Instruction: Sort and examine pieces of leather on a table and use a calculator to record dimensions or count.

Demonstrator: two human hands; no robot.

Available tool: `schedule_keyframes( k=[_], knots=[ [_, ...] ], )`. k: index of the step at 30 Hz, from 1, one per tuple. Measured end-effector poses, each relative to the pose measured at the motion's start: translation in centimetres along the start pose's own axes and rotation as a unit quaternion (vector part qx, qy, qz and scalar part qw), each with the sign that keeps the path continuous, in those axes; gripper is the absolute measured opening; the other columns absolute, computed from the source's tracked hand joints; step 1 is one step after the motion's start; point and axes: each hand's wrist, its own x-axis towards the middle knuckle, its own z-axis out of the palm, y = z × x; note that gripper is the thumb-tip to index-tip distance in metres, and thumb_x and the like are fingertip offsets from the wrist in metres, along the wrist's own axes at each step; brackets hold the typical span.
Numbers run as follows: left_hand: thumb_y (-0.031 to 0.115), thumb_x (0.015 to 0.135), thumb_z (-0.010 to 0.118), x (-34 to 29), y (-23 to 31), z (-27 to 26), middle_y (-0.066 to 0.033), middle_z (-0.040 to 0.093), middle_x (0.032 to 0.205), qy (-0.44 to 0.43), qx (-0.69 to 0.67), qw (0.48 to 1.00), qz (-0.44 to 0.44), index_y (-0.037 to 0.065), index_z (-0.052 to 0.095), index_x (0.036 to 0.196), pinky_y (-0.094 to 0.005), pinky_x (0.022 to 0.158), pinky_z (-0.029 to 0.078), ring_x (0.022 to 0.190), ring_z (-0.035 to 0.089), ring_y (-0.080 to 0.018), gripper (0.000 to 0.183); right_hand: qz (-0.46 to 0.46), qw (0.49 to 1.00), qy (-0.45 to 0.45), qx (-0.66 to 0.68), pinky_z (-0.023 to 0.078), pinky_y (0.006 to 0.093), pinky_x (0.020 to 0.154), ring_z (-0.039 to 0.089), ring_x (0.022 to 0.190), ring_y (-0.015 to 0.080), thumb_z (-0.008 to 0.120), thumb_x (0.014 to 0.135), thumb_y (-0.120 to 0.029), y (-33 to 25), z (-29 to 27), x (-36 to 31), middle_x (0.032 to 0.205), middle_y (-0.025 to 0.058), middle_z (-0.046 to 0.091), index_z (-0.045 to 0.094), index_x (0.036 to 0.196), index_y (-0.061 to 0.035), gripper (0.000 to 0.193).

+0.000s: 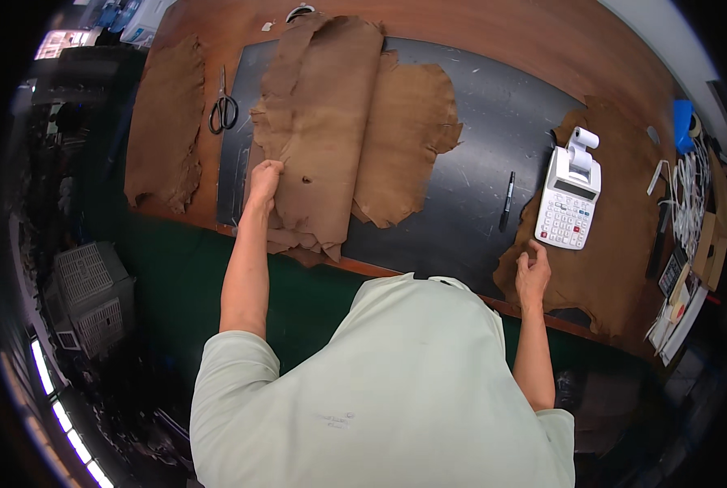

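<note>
A brown leather hide [324, 146], folded in layers with ragged edges and a small dark hole, lies on the black mat [477, 106]. My left hand [264, 180] is closed at its left edge, with the leather pinched in the fingers. My right hand [533, 275] is over the near edge of another brown hide [599, 285] on the right, fingers loosely bent and apart, holding nothing. Its fingertips are just below the lower left corner of a white printing calculator [569, 199] with a paper roll. Whether they touch it I cannot tell.
A black marker [507, 202] lies on the mat left of the calculator. Black-handled scissors [223, 110] lie beside a narrow brown leather piece [168, 122] at the left. Bundled white strips [690, 199] and cardboard crowd the right edge. A grey crate-like box [91, 293] stands lower left.
</note>
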Motion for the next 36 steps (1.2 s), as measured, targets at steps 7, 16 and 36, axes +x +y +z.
schedule_keyframes(
  k=[7,16,36],
  knots=[
    [0.02,0.082,0.067,1.3,-2.3,-0.6,-0.0058,0.069,0.088,0.036,0.061,0.997,0.03,-0.001,0.071,0.093,-0.0295,0.077,0.048,0.084,0.063,-0.0153,0.024,-0.013,1.0,-0.009,0.027,0.051,0.0359,0.07,0.061,0.068,0.0209,0.063,0.092,-0.012,-0.9,0.5,0.1,0.076,0.0122,0.064,0.063,0.125,-0.0052,0.034],
    [0.027,0.083,0.078,-0.1,-1.9,0.2,-0.0057,0.069,0.087,0.035,0.096,0.994,0.042,0.0,0.071,0.095,-0.0307,0.077,0.049,0.082,0.062,-0.016,0.031,-0.014,1.0,-0.018,-0.003,0.052,0.0356,0.071,0.062,0.07,0.0214,0.062,0.092,-0.011,-0.2,-0.3,0.6,0.086,0.0137,0.067,0.063,0.126,-0.0033,0.035],
    [0.028,0.09,0.074,1.8,-3.0,0.8,-0.0069,0.068,0.082,0.112,0.3,0.937,0.138,0.001,0.069,0.095,-0.0318,0.073,0.048,0.077,0.061,-0.0172,0.027,-0.044,0.995,0.007,-0.09,0.049,0.0447,0.1,0.057,0.123,0.0368,0.057,0.092,-0.015,-0.1,-2.2,3.2,0.156,0.017,0.038,0.049,0.138,-0.0026,0.048]
  ],
)
